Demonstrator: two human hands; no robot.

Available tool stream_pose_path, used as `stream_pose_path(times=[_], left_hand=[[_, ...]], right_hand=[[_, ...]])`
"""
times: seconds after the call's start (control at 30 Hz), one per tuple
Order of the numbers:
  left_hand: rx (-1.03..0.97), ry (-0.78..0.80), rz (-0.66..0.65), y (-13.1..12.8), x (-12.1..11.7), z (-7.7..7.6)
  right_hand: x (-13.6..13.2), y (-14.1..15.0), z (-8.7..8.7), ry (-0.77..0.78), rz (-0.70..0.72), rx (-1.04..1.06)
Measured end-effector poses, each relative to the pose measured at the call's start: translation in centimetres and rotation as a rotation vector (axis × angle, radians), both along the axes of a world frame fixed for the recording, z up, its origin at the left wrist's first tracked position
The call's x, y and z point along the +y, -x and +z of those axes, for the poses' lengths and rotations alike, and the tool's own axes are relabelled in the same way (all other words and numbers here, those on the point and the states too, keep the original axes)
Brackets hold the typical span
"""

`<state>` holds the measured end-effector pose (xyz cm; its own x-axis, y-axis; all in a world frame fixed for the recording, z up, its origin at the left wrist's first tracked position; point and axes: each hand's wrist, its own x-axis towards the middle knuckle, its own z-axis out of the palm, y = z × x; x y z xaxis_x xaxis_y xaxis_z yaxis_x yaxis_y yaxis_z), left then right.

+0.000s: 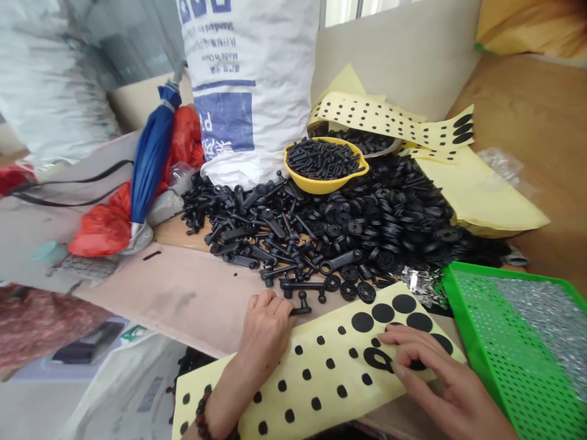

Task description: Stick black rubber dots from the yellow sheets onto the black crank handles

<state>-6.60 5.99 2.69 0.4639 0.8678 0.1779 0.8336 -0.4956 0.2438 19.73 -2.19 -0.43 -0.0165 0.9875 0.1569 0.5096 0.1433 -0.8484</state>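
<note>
A yellow sticker sheet (321,373) with black round and square pads lies on the table's near edge. My left hand (266,327) rests on its upper left corner, fingers curled over a black T-shaped plastic part (300,305). My right hand (426,373) lies on the sheet's right side, fingertips pressed together at a black ring-shaped pad (376,359). Just beyond the sheet spreads a big heap of black plastic arms and round discs (330,226).
A yellow bowl (321,183) of small black screws sits on the heap. A green perforated tray (518,342) with silver bits stands at right. Further sticker sheets (389,119), a white sack (247,85), a blue umbrella (151,153) and red bags (103,229) lie behind.
</note>
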Motion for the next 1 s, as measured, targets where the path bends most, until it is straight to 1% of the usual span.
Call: stream_pose_path(times=[0.07, 0.1, 0.13, 0.2, 0.23, 0.27, 0.3, 0.33, 0.37, 0.4, 0.43, 0.53, 0.57, 0.63, 0.67, 0.73, 0.8, 0.83, 0.9, 0.97, 1.0], left_hand=[[-0.351, 0.132, 0.027, -1.2, -0.2, 0.5], [-0.548, 0.242, 0.053, -2.1, -0.3, 0.8], [-0.744, 0.377, 0.078, -3.0, -0.4, 1.0], [-1.080, 0.665, 0.117, -4.8, -0.5, 1.1], [-1.201, 0.778, 0.132, -5.6, -0.6, 0.9], [-1.280, 0.852, 0.145, -6.2, -0.6, 0.6], [-1.310, 0.889, 0.157, -6.6, -0.7, 0.2], [-1.285, 0.893, 0.156, -6.7, -0.8, -0.2], [-1.198, 0.871, 0.141, -6.6, -0.9, -0.6], [-1.056, 0.825, 0.118, -6.3, -1.0, -0.9], [-0.868, 0.752, 0.090, -5.8, -1.0, -1.0], [-0.239, 0.419, 0.007, -4.5, -1.3, -0.5], [-0.083, 0.306, -0.033, -4.4, -1.4, -0.1], [0.109, 0.132, -0.166, -4.5, -1.6, 0.5], [0.154, 0.080, -0.251, -4.8, -1.6, 0.7], [0.185, 0.032, -0.410, -5.6, -1.6, 0.5], [0.184, 0.027, -0.506, -6.3, -1.3, 0.0], [0.177, 0.035, -0.530, -6.6, -1.0, -0.2], [0.123, 0.084, -0.537, -6.9, -0.4, -0.3], [0.015, 0.211, -0.499, -6.9, 0.2, 0.2], [-0.058, 0.295, -0.455, -6.8, 0.5, 0.6]], right_hand=[[-0.4, 0.3, 1.0, 0.135, -0.052, 0.210], [-0.6, 0.5, 1.5, 0.203, -0.085, 0.320], [-0.7, 0.6, 1.9, 0.259, -0.111, 0.421], [-0.8, 0.9, 2.3, 0.327, -0.103, 0.561], [-0.8, 1.0, 2.3, 0.340, -0.083, 0.601], [-0.7, 1.0, 2.1, 0.347, -0.070, 0.628], [-0.6, 1.0, 1.8, 0.350, -0.066, 0.643], [-0.5, 1.0, 1.4, 0.358, -0.066, 0.647], [-0.4, 0.9, 1.0, 0.370, -0.069, 0.643], [-0.3, 0.9, 0.5, 0.386, -0.066, 0.635], [-0.2, 0.9, 0.2, 0.403, -0.057, 0.627], [-0.1, 1.0, -0.3, 0.433, -0.073, 0.633], [0.0, 1.0, -0.3, 0.431, -0.088, 0.642], [0.0, 1.1, -0.1, 0.418, -0.099, 0.663], [0.1, 1.2, 0.0, 0.409, -0.095, 0.678], [0.1, 1.2, -0.1, 0.397, -0.102, 0.718], [0.1, 1.2, -0.3, 0.393, -0.153, 0.772], [0.0, 1.2, -0.4, 0.391, -0.194, 0.809], [-0.2, 1.0, -0.6, 0.382, -0.275, 0.894], [-0.5, 0.4, -0.5, 0.363, -0.326, 0.957], [-0.6, 0.0, -0.4, 0.351, -0.327, 0.963]])
